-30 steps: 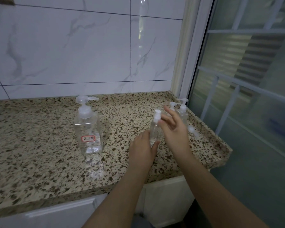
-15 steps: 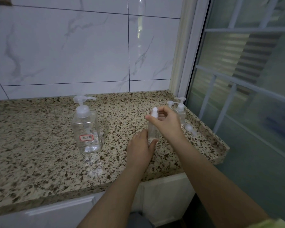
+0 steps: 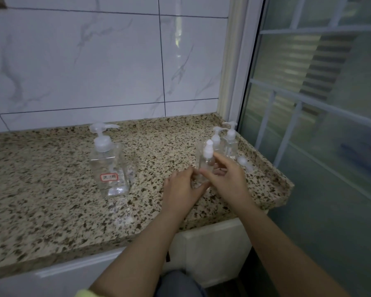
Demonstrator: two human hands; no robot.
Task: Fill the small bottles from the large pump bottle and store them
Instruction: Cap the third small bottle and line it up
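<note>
Both hands close around one small pump bottle [image 3: 206, 162] right of frame centre on the counter [image 3: 51, 211], left hand [image 3: 181, 189] steadying its base, right hand [image 3: 227, 179] at its shoulder, seemingly preparing it for filling from the large pump bottle [image 3: 108, 166] at centre left.

Both hands hide the lower body of the small bottle [image 3: 205, 162]; the large bottle's label [image 3: 109, 177] is unreadable.
</note>
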